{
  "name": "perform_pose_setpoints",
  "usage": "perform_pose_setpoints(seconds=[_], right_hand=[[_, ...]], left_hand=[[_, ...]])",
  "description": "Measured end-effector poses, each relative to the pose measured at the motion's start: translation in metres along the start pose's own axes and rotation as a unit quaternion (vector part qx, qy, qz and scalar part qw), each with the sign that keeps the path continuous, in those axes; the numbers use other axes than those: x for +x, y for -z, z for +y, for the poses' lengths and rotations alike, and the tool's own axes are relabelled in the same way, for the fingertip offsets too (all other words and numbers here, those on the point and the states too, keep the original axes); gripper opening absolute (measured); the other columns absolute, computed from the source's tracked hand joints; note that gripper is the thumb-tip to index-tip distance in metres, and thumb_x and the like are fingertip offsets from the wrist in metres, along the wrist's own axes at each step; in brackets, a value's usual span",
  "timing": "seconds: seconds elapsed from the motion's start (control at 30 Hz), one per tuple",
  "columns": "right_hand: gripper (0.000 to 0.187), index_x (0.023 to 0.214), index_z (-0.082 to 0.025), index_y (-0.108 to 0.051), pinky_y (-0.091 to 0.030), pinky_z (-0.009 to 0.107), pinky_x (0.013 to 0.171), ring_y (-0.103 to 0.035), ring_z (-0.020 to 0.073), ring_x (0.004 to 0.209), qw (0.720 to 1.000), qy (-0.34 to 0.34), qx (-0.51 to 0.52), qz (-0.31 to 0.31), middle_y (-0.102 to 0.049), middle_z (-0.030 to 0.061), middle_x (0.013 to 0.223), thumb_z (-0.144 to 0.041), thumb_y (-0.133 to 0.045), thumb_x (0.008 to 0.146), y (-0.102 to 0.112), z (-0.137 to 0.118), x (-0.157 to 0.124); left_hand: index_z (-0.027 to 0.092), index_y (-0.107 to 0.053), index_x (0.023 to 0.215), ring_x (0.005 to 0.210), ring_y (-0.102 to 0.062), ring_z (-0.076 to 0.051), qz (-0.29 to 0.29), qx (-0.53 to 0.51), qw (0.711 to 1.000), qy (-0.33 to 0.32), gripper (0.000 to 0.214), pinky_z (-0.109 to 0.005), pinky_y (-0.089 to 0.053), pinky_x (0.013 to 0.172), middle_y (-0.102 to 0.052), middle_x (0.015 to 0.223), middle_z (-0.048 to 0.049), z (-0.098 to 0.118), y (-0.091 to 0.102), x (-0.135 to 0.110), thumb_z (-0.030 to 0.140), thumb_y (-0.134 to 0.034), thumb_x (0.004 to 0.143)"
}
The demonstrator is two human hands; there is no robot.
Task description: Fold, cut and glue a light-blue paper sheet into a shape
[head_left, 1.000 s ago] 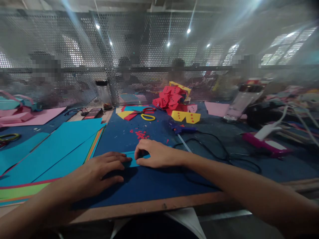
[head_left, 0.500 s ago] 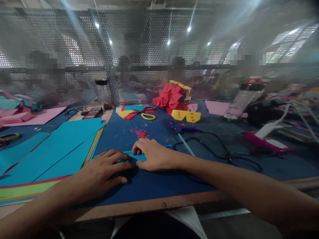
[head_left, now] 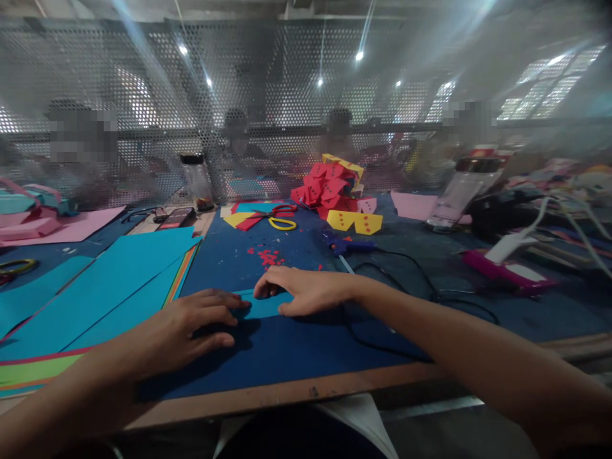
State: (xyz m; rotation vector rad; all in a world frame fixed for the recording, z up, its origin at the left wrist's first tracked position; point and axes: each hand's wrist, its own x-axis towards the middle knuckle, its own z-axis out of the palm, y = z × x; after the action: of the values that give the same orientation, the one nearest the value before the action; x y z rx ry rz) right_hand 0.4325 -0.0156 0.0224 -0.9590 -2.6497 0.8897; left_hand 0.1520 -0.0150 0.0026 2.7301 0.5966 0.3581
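A light-blue paper strip point(head_left: 265, 307) lies flat on the dark blue mat, partly covered by both hands. My right hand point(head_left: 308, 292) rests on top of it, fingers curled downward and thumb apart from them, pressing the paper without pinching it. At the strip's left end is my left hand point(head_left: 203, 319), palm down and fingers stretched out, its fingertips touching the paper edge. Small red paper scraps point(head_left: 270, 258) lie just beyond my hands. Behind them are scissors point(head_left: 282, 217) with red and yellow handles.
Large blue sheets point(head_left: 143, 268) are stacked at left. A blue glue gun point(head_left: 349, 245) and its black cable lie at right, near a magenta-and-white device point(head_left: 509, 271). Red dotted paper pieces point(head_left: 325, 185), yellow paper point(head_left: 356, 222) and a glass bottle point(head_left: 196, 182) stand behind.
My right hand has slid a little to the right along the blue strip. My left hand has shifted slightly left, and more of the strip shows between them.
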Motion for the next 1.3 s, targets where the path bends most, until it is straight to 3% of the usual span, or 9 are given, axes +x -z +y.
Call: perform_pose_setpoints(seconds=[0.17, 0.47, 0.77, 0.97, 1.1, 1.3], right_hand=[[0.050, 0.125, -0.009, -0.054, -0.044, 0.031, 0.100, -0.056, 0.0189, 0.110, 0.999, 0.012, 0.027, -0.027, -0.058, 0.0126, 0.123, -0.003, -0.055, 0.075, 0.005, 0.001, -0.001], [0.051, 0.121, -0.016, -0.056, -0.044, 0.036, 0.101, -0.056, 0.0198, 0.111, 0.998, 0.017, 0.052, -0.031, -0.059, 0.0101, 0.123, -0.002, -0.054, 0.072, 0.007, 0.005, -0.001], [0.051, 0.123, -0.015, -0.057, -0.046, 0.030, 0.099, -0.058, 0.0173, 0.111, 0.999, 0.009, 0.038, -0.027, -0.060, 0.0099, 0.124, -0.002, -0.055, 0.073, 0.008, 0.003, -0.001], [0.019, 0.104, -0.015, -0.068, -0.047, 0.028, 0.081, -0.062, 0.0167, 0.092, 0.993, -0.060, 0.014, 0.104, -0.069, 0.0066, 0.104, -0.021, -0.057, 0.090, 0.001, 0.004, 0.006], [0.017, 0.095, -0.015, -0.070, -0.045, 0.029, 0.074, -0.060, 0.0177, 0.086, 0.986, -0.060, -0.051, 0.147, -0.066, 0.0065, 0.096, -0.030, -0.065, 0.087, -0.010, 0.006, 0.009], [0.017, 0.093, -0.016, -0.065, -0.043, 0.033, 0.083, -0.056, 0.0211, 0.097, 0.973, -0.088, -0.117, 0.177, -0.063, 0.0075, 0.101, -0.032, -0.068, 0.087, -0.018, 0.005, 0.011]], left_hand=[[0.025, -0.068, 0.104, 0.126, -0.057, -0.023, -0.007, -0.018, 1.000, -0.001, 0.015, -0.038, -0.052, 0.100, -0.064, 0.133, -0.0053, -0.003, 0.003, 0.000, 0.031, -0.057, 0.096], [0.024, -0.069, 0.098, 0.124, -0.059, -0.024, -0.005, -0.051, 0.999, -0.008, 0.011, -0.044, -0.053, 0.098, -0.065, 0.131, -0.0078, -0.006, 0.004, 0.000, 0.029, -0.059, 0.094], [0.022, -0.068, 0.091, 0.122, -0.060, -0.023, 0.003, -0.055, 0.998, -0.002, 0.010, -0.043, -0.053, 0.098, -0.067, 0.129, -0.0083, -0.004, 0.005, 0.001, 0.028, -0.060, 0.093], [0.023, -0.067, 0.089, 0.118, -0.062, -0.022, 0.014, -0.035, 0.999, 0.001, 0.011, -0.037, -0.053, 0.095, -0.068, 0.125, -0.0062, -0.001, 0.003, 0.004, 0.029, -0.059, 0.094], [0.023, -0.065, 0.087, 0.117, -0.062, -0.020, 0.020, -0.028, 0.999, 0.004, 0.014, -0.034, -0.052, 0.096, -0.069, 0.123, -0.0045, -0.002, 0.000, 0.005, 0.028, -0.055, 0.096], [0.022, -0.063, 0.086, 0.113, -0.063, -0.019, 0.035, -0.017, 0.999, 0.015, 0.016, -0.033, -0.052, 0.093, -0.069, 0.120, -0.0047, -0.001, -0.004, 0.006, 0.029, -0.053, 0.097]])
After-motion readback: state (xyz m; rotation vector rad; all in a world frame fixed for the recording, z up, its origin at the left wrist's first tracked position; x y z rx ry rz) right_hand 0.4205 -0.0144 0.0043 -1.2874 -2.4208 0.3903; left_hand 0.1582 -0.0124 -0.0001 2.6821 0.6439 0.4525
